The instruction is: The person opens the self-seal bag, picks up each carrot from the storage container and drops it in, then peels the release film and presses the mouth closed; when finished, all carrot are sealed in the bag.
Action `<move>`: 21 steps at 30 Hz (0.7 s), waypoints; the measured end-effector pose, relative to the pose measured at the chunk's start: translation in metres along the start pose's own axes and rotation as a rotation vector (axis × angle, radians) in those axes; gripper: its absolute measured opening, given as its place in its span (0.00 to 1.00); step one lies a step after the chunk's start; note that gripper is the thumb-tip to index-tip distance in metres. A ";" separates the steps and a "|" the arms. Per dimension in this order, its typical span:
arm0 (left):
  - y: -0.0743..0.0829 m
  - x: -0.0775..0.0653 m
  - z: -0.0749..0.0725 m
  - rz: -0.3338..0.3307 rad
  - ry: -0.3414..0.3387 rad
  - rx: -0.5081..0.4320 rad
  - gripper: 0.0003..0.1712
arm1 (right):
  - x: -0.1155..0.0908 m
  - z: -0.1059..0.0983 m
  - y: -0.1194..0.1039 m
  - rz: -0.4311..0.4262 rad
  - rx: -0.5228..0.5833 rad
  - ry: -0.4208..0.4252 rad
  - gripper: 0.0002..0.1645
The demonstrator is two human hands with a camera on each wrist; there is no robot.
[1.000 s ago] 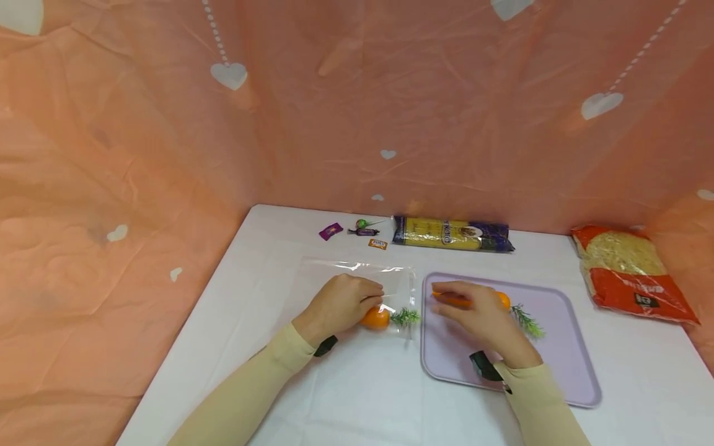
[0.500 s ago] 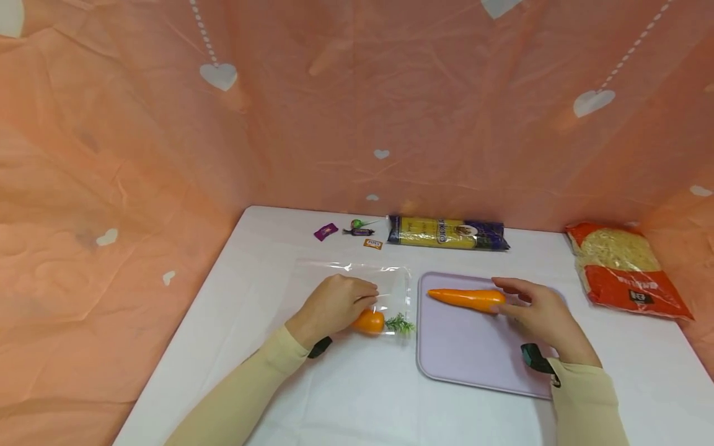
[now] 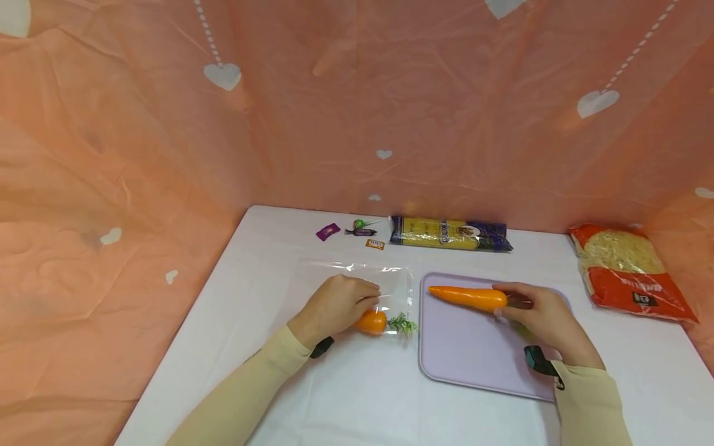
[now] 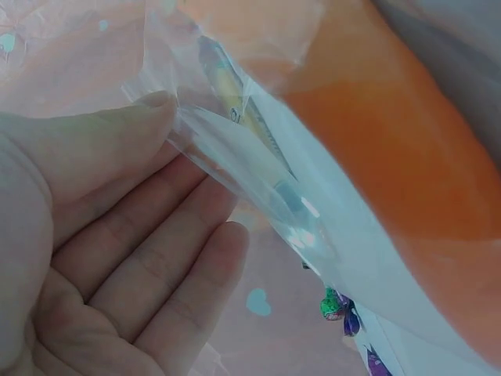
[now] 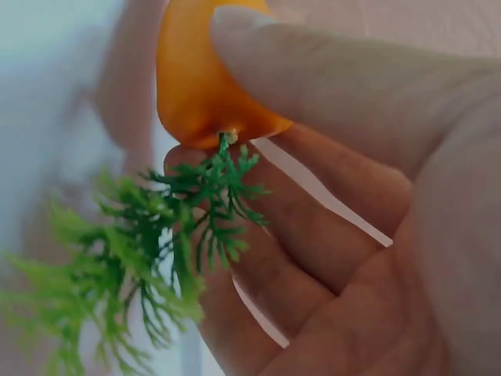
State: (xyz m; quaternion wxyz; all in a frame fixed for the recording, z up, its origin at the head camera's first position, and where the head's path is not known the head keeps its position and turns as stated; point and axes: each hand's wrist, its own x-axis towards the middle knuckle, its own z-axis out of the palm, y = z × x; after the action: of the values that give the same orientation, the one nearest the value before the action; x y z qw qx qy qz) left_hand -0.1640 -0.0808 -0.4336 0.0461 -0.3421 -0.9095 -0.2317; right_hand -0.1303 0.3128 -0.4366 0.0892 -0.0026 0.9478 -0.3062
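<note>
My left hand [image 3: 337, 303] pinches the edge of a clear plastic bag [image 3: 397, 284] between thumb and fingers, as the left wrist view shows. Inside the bag lies an orange carrot [image 3: 372, 322] with green leaves, partly behind the hand. A second carrot [image 3: 468, 297] is over the lilac tray [image 3: 474, 353], its thin tip pointing left. My right hand [image 3: 543, 316] grips its thick end, thumb on the near side and fingers across. Green leaves [image 5: 211, 188] hang beside the palm in the right wrist view; the hand mostly hides them in the head view.
Behind the bag lie small wrapped candies [image 3: 361, 233] and a lollipop [image 3: 359, 223]. A yellow and blue pasta packet [image 3: 452, 234] lies along the back edge. At the far right rests a red bag of noodles [image 3: 630, 272]. Orange cloth [image 3: 312, 136] hangs around the white table.
My right hand has moved right from the tray carrot's tip side to its thick end and now pinches it. The left hand stays at the bag with its grip unchanged.
</note>
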 end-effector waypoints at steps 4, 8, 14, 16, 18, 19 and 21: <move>-0.001 0.000 -0.001 0.003 0.003 0.005 0.10 | -0.001 0.002 -0.011 -0.011 0.017 0.009 0.31; 0.000 0.000 -0.001 0.009 -0.001 0.004 0.10 | 0.000 0.009 -0.022 -0.055 0.042 0.016 0.30; 0.001 0.000 0.000 0.040 0.013 0.009 0.10 | 0.002 0.024 -0.034 -0.132 0.036 0.053 0.26; 0.001 0.000 0.000 0.037 0.018 0.018 0.10 | 0.004 0.031 -0.038 -0.142 0.045 0.052 0.25; 0.000 0.000 -0.001 0.031 0.021 0.024 0.11 | 0.006 0.038 -0.044 -0.144 0.065 0.046 0.25; 0.000 0.000 -0.001 0.028 0.022 0.026 0.11 | 0.007 0.041 -0.047 -0.141 0.076 0.041 0.25; 0.000 0.000 -0.002 0.023 0.032 0.026 0.10 | 0.010 0.047 -0.054 -0.146 0.100 0.031 0.25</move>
State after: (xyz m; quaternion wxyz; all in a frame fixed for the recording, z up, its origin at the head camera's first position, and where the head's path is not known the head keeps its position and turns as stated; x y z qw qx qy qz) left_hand -0.1641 -0.0812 -0.4318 0.0677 -0.3482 -0.9075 -0.2248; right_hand -0.1348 0.2409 -0.4444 0.0521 -0.0626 0.9299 -0.3588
